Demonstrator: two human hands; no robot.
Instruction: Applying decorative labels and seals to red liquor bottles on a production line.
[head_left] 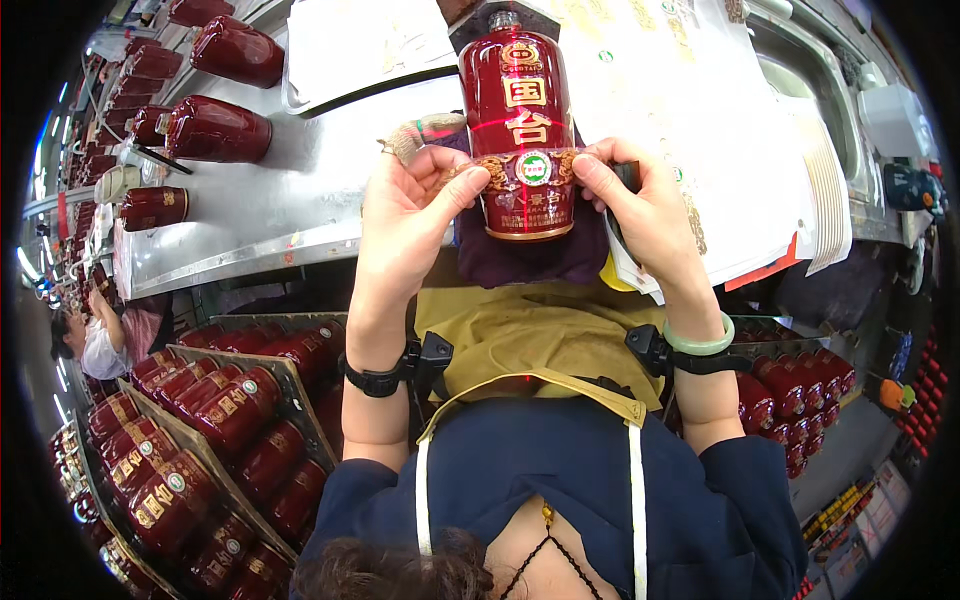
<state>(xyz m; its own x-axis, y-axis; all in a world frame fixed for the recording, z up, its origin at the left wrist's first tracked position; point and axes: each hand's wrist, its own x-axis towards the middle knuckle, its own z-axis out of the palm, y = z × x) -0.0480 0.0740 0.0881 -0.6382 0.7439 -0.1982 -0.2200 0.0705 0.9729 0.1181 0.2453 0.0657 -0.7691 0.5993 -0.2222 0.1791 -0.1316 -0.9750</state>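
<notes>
Holding one red bottle (520, 120) between us: left hand (405, 215) and right hand (640, 205) each pinch its gold label band (500, 172), fingers closed on it.

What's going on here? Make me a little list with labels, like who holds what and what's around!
left hand: fingers press the gold label band on the red bottle
right hand: thumb presses the same band from the other side
bottle: lies on a purple cloth on the metal table
on table, left: more red bottles lying down
below, left: crates full of red bottles
right of bottle: label sheets
</notes>
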